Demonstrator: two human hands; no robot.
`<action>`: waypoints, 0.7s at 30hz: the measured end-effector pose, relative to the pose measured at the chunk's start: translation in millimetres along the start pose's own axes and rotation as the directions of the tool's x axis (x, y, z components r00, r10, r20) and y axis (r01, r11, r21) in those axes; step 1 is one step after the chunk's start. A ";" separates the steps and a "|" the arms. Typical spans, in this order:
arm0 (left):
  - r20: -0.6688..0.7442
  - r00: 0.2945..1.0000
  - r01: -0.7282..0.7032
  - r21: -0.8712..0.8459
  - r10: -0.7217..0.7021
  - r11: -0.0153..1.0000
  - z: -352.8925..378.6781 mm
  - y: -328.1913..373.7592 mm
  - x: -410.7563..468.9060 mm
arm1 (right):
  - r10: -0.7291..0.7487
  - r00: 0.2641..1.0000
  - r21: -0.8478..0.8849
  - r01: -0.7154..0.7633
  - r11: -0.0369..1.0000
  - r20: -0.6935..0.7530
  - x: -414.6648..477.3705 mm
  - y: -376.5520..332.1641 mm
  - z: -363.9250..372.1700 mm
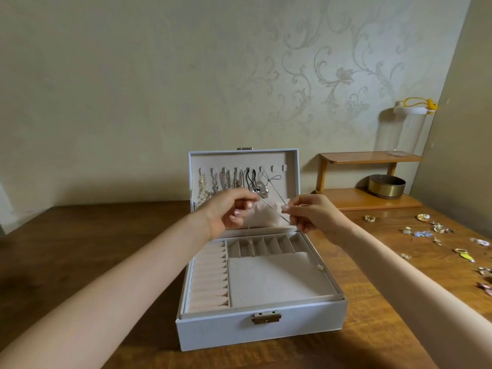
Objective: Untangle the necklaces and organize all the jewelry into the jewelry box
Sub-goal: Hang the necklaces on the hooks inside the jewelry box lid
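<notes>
Head view. I am pinching a thin silver necklace [278, 211] between both hands, just in front of the lid [291, 161]. My left hand [226, 210] is gripping one end with curled fingers, and my right hand [315, 215] is holding the other between thumb and forefinger.

Box [261, 327]: white, rectangular, with a brass latch. It is standing open on the wooden table [80, 235], showing beige velvet ring rolls, slots and a flat tray.

Chains [226, 181], gold and silver, are hanging from the lid hooks.

Loose earrings [436, 230] are lying on the table at right, well apart from the box.
</notes>
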State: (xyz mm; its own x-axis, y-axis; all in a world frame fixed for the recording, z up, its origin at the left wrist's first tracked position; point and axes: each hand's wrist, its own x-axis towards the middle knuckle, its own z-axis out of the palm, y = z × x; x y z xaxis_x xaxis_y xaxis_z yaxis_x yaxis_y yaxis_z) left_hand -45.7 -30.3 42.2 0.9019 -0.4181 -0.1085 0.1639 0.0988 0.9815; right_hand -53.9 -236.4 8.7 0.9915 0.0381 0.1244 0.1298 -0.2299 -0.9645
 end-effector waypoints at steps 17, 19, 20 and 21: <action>0.046 0.879 -0.197 0.942 0.475 0.272 24.7 -21.5 36.4 | -0.081 0.996 -0.005 0.081 0.997 0.036 0.3 18.6 21.4; 0.069 0.803 -0.168 0.979 0.592 0.113 21.3 -26.0 36.4 | -0.104 0.995 -0.026 0.104 0.994 0.006 2.2 14.8 19.5; 0.103 0.778 -0.167 0.985 0.620 0.046 18.6 -30.1 38.4 | -0.109 0.994 -0.030 0.109 0.994 -0.009 3.8 12.0 17.8; 0.142 0.766 -0.167 0.986 0.627 -0.020 16.2 -33.8 39.4 | -0.110 0.994 -0.029 0.109 0.994 -0.024 6.0 8.4 15.7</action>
State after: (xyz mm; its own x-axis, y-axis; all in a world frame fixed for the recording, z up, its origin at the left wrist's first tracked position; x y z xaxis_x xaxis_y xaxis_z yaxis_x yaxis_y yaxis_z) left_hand -22.1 -64.8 7.3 0.7366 -0.3868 0.5548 -0.5477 -0.8224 0.1539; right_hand -47.1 -222.8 -2.4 0.9712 0.0401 0.2349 0.2373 -0.2526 -0.9380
